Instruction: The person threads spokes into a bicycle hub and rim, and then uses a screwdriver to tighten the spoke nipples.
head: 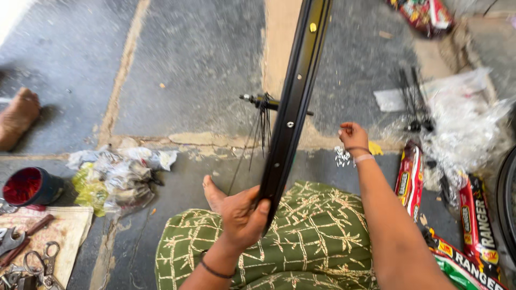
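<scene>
grey concrete floor (188, 59) with sandy seams fills the view, and the person sits on it with a green patterned cloth (317, 236) over the lap and one bare foot (213, 193) sticking out just beyond the left hand's knuckles.

left hand (243, 217) is closed around the near end of a black bicycle rim (293, 107), thumb on the right face and fingers wrapped on the other side, so it is holding the rim edge-on and nearly upright. from that grip the rim rises away and slightly right to the top edge of the view. partway up, beyond the grip, a hub with an axle (262, 100) sits beside the rim, and a bundle of loose thin spokes (263, 129) hangs down from it toward the floor.

right hand (352, 134) is stretched out well to the right of the rim, fingers pinched narrowly together; whether something tiny sits between them i cannot tell. just below and left of that pinch lies a small heap of pale spoke nipples (341, 156) on the floor. further right of it are crumpled clear plastic wrapping (462, 123) and red and yellow packets (411, 174).

far left of the gripping hand lie crumpled paper and plastic (115, 174), a red-lined cup (27, 186), and tools on a cloth (27, 247). another person's bare foot (17, 118) shows at the left edge.
</scene>
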